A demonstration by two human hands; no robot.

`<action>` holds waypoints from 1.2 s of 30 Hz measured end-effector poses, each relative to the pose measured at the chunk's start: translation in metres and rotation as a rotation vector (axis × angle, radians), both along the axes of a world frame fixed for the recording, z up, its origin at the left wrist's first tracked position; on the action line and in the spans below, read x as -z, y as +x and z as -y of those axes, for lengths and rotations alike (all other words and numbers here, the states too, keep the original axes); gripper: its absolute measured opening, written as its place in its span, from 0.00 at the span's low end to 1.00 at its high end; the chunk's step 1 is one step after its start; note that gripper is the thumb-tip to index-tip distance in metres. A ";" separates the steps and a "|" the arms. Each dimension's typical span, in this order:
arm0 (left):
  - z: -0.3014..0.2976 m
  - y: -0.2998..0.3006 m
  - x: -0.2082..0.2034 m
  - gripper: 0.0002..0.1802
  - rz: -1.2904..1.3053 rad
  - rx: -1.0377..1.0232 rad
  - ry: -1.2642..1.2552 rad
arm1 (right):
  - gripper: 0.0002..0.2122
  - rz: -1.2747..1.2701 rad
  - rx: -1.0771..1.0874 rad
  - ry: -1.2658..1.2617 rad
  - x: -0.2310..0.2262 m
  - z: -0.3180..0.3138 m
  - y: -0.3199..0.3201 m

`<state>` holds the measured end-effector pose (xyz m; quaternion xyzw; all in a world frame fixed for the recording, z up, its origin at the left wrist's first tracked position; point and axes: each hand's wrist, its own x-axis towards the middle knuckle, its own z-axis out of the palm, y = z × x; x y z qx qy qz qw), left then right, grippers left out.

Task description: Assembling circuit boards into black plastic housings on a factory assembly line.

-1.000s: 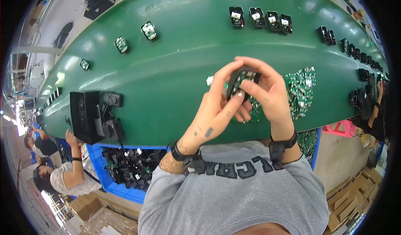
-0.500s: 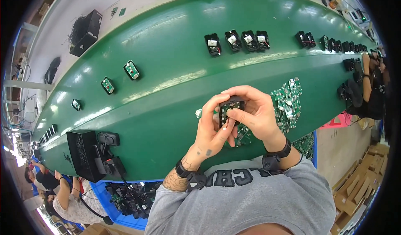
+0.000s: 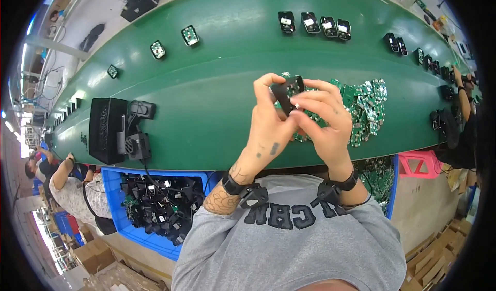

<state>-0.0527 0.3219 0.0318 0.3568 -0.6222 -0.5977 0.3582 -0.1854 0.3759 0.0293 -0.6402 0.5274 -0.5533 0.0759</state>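
Observation:
A small black plastic casing with a green circuit board in its open side is held up over the bench, tilted on edge. My left hand is closed round its left side and top. My right hand pinches near the casing's lower right edge, thumb and fingertips close together; whether a small part sits between them is too small to tell. Behind and right of my hands lies a heap of loose green circuit boards, partly hidden by my fingers.
A black box of small dark parts stands left, beside black corded devices. A blue bin of black casings sits below the bench edge. Filled casings line the back of the green bench. Co-workers sit at both ends.
The casing has turned from facing up to standing tilted on edge. My right fingers have shifted from over its face to its lower right edge. The whole view has tipped downward.

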 end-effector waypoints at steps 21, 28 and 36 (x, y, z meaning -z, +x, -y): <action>0.003 0.011 -0.028 0.21 -0.320 0.034 0.124 | 0.03 0.094 -0.106 0.045 -0.020 0.002 -0.013; 0.001 0.008 -0.021 0.20 -0.259 -0.008 -0.017 | 0.03 -0.129 -0.065 0.052 -0.026 0.004 -0.013; -0.004 0.008 -0.017 0.20 -0.208 -0.027 -0.053 | 0.02 -0.184 -0.089 0.099 -0.031 0.002 -0.014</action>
